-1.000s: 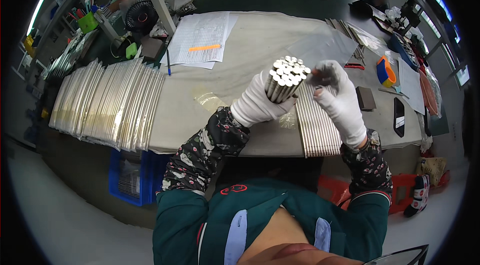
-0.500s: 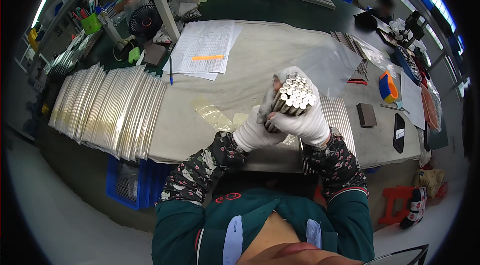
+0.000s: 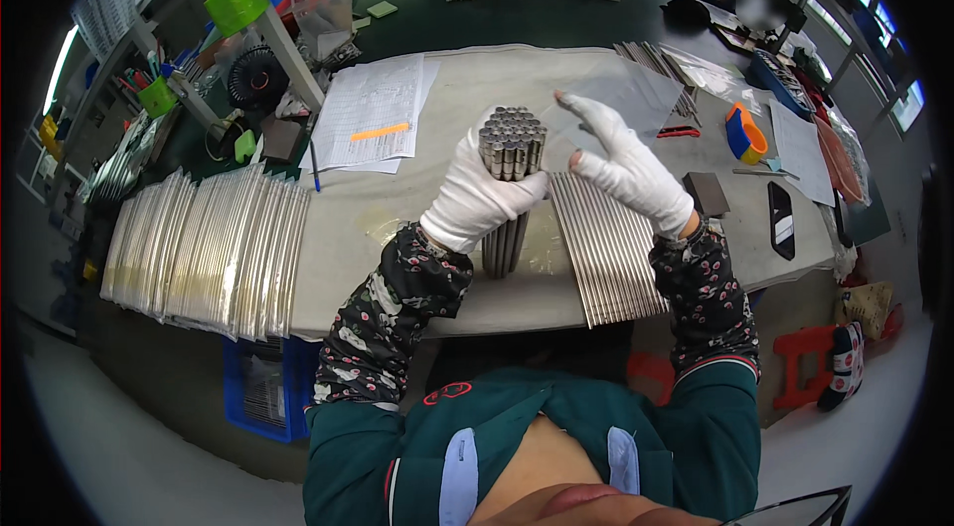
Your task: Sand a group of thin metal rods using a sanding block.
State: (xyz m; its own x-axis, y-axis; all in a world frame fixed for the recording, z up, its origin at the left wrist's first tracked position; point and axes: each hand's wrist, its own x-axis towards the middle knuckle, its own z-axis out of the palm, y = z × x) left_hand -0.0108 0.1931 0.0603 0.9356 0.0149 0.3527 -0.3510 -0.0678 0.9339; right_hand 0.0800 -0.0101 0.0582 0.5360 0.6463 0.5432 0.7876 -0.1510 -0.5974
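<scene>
A thick bundle of metal rods (image 3: 509,156) stands roughly upright over the cloth, its round ends facing up toward me. My left hand (image 3: 472,190), in a white glove with bare fingertips, is wrapped round the bundle near its top. To the right of it, my right hand (image 3: 624,164), gloved the same way, holds nothing; its fingers are stretched and the thumb stands apart. Below that hand a row of loose metal rods (image 3: 603,253) lies side by side on the cloth. The rods' lower ends taper away beneath my left hand.
Several clear-wrapped packs of rods (image 3: 204,258) line the table's left side. Printed sheets (image 3: 363,114) and a blue pen (image 3: 314,166) lie behind. A clear plastic sheet (image 3: 636,94), a dark block (image 3: 707,194), an orange-and-blue tape roll (image 3: 745,134) and a phone (image 3: 781,220) are on the right.
My right hand has let go of the bundle and moved away to the right, opening. The left hand has brought the bundle left, turning it more upright.
</scene>
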